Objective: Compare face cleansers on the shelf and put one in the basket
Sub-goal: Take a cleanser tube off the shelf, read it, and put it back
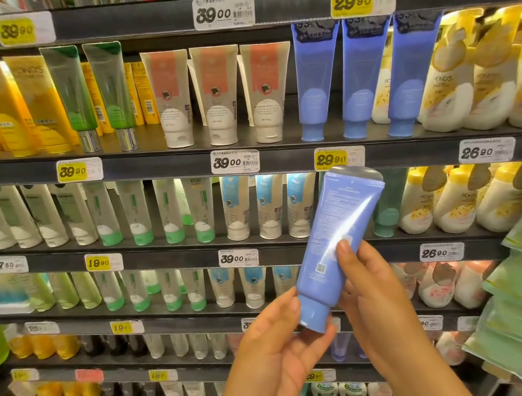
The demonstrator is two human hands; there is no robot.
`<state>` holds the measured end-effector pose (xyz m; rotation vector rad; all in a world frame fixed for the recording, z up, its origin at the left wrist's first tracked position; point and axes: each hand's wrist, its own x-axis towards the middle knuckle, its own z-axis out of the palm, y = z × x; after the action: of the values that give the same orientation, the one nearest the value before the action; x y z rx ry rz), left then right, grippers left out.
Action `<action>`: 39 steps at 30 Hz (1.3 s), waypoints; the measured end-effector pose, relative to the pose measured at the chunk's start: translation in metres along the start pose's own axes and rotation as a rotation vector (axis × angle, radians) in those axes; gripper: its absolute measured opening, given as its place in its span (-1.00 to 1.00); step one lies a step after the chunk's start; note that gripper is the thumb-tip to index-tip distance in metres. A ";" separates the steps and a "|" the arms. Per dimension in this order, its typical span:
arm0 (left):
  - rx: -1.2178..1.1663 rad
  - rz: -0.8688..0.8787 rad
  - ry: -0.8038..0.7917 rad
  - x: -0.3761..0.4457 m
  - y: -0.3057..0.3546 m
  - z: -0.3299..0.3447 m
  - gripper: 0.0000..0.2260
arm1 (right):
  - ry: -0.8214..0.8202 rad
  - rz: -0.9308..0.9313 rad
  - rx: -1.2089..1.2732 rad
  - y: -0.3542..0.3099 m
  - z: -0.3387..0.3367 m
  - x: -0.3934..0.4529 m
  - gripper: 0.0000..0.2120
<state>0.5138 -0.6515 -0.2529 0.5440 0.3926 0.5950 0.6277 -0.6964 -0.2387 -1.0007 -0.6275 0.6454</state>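
Comparing looks underway: low and right of centre, the right hand (371, 286) grips a blue cleanser tube (333, 248), the left hand (274, 347) cradles its cap with curled fingers, and no basket is in view, so dropping it in remains

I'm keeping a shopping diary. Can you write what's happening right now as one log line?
stage: comparing | held: blue tube, cap down, back label facing the camera | left hand: at cap | right hand: grips body | basket: not in view
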 end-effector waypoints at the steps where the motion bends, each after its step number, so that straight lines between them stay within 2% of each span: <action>1: 0.007 0.003 0.004 0.000 0.000 -0.001 -0.74 | 0.011 -0.005 -0.020 0.000 0.000 0.000 -0.64; 11: -0.115 -0.090 -0.012 -0.004 0.003 0.003 -0.66 | 0.137 0.004 0.107 0.006 0.002 0.002 -0.64; 17: 0.012 0.011 -0.010 -0.002 0.001 0.000 -0.72 | 0.084 0.035 0.082 0.004 -0.001 0.001 -0.64; 23: 0.163 0.077 0.039 0.000 -0.003 -0.002 -0.61 | 0.065 0.082 -0.063 0.005 -0.002 0.000 -0.43; 27: 0.175 0.053 0.034 -0.001 -0.004 -0.002 -0.56 | 0.026 0.079 -0.044 0.005 -0.005 0.000 -0.48; 33: 0.057 -0.015 0.011 -0.002 -0.003 0.004 -0.61 | -0.040 0.062 0.072 0.002 -0.004 -0.003 -0.65; 39: -0.094 -0.135 -0.023 -0.005 0.001 0.004 -0.61 | -0.017 0.081 0.243 0.002 -0.004 -0.002 -0.67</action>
<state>0.5117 -0.6551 -0.2482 0.4307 0.3746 0.4746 0.6285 -0.6991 -0.2425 -0.7972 -0.5116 0.7825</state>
